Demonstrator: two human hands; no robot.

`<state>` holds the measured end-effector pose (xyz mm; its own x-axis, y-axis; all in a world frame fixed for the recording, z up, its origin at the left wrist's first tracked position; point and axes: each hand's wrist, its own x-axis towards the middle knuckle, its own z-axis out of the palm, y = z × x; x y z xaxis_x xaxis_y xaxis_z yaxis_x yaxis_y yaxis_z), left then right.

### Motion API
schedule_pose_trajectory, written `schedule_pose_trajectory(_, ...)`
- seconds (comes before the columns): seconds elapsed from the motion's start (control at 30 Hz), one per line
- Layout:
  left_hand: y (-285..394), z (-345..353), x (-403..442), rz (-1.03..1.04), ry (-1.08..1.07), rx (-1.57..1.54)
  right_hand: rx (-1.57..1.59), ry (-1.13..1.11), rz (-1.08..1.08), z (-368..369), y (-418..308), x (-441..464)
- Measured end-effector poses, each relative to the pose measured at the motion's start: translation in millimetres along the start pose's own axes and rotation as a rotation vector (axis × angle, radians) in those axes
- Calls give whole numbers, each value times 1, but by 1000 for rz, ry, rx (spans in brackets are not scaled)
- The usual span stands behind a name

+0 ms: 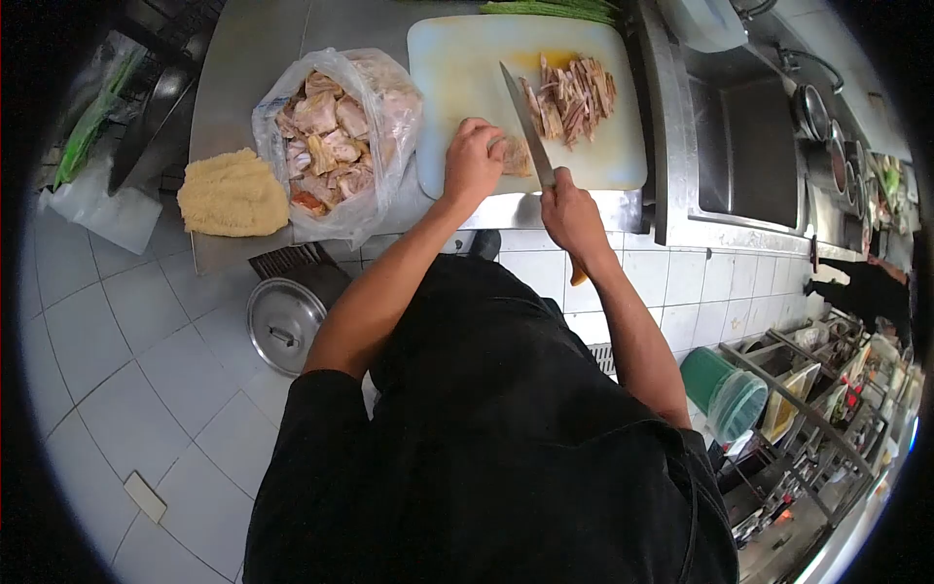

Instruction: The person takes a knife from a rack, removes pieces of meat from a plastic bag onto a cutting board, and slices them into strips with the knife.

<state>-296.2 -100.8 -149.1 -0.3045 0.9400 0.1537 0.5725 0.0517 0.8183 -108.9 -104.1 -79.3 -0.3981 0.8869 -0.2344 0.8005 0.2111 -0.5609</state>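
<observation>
My right hand (572,216) is closed round the handle of a long kitchen knife (526,119), its blade pointing away over a white cutting board (443,58). Against the left side of the blade lies a piece of meat (517,158). The fingers of my left hand (474,161) are curled onto that piece and press it to the board. Beyond the blade, to the right, sits a pile of meat strips (576,95). Left of the board stands an open plastic bag (389,112) full of meat chunks (329,136).
A folded tan cloth (233,193) lies at the counter's left corner. Green stalks (550,10) rest behind the board. To the right is a steel sink (749,146). A lidded pot (285,326) and a green bucket (720,389) stand low down. Another person (866,292) is far right.
</observation>
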Motion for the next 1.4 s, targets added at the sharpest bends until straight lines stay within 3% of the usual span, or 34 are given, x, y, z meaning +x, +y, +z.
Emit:
schedule_pose_trajectory(0.2, -6, 1, 3, 335, -27, -48, -45, -31, 39, 8, -9, 7)
schedule_pose_trajectory(0.4, -13, 1, -3, 228, -93, -60, -46, -55, 67, 14, -13, 7)
schedule_pose_trajectory(0.6, -12, 5, -1, 332, 42, -71, -26, -71, 93, 23, -13, 9)
schedule_pose_trajectory(0.9, -13, 5, 1, 327, -25, -76, -57, -17, 95, 39, -9, 28)
schedule_pose_trajectory(1.0, -14, 5, 1, 316, -24, -97, -25, 24, -22, 39, 1, 61)
schedule_pose_trajectory(1.1, -13, 4, 1, 310, -33, -75, 92, -127, 125, 26, 0, 77)
schedule_pose_trajectory(1.4, -16, 7, -1, 295, 13, -119, 0, -108, 169, 23, -28, 21)
